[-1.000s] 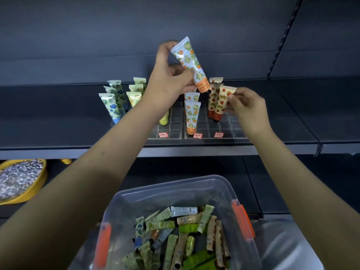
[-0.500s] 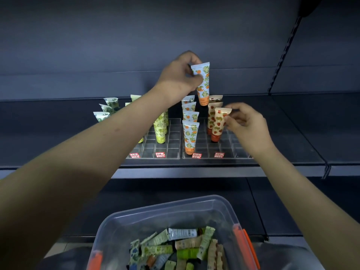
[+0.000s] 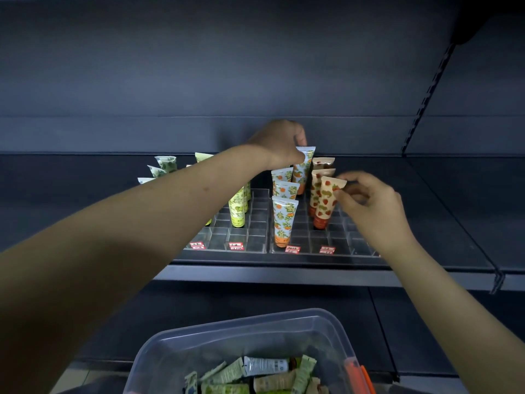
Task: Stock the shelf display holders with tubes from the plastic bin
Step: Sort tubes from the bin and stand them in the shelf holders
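the dark matt shelf [image 3: 426, 194] carries a clear, rigid gridded display holder [image 3: 255, 231]; the translucent plastic bin [image 3: 227, 328] of loose tubes lies well below both hands. the left hand [image 3: 279, 146] pinches the flat crimp of a glossy orange-print tube [image 3: 302, 169] hanging upright straight beneath its fingers, cap end hidden behind the row. the right hand [image 3: 375, 203] pinches a strawberry tube [image 3: 324, 203] just left of its fingertips, slightly tilted. the next move is probably a straight push down.
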Demonstrator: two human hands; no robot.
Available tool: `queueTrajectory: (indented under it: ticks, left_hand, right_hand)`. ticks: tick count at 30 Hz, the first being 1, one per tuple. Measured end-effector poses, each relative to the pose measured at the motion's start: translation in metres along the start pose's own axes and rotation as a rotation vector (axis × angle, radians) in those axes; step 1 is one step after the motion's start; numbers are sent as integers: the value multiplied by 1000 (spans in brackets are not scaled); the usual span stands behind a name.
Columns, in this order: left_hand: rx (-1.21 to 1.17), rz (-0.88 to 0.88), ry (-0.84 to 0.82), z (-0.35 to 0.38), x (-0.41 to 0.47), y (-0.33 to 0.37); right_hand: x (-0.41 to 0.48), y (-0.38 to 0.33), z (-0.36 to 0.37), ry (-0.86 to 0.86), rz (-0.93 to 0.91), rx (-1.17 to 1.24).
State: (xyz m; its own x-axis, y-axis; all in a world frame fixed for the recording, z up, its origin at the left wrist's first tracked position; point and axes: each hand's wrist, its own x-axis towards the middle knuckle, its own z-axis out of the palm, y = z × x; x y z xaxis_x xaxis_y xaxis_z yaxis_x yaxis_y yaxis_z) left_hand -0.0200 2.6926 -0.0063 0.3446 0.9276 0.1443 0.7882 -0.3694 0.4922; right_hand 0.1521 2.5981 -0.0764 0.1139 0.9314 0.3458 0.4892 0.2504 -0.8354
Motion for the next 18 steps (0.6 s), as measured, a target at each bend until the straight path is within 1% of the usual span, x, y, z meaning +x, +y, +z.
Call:
queueTrajectory:
  ticks: [18]
  left_hand:
    - [132,-37,-159,4,10,5]
  right_hand:
    - [0,-5,3,-36,-9,20]
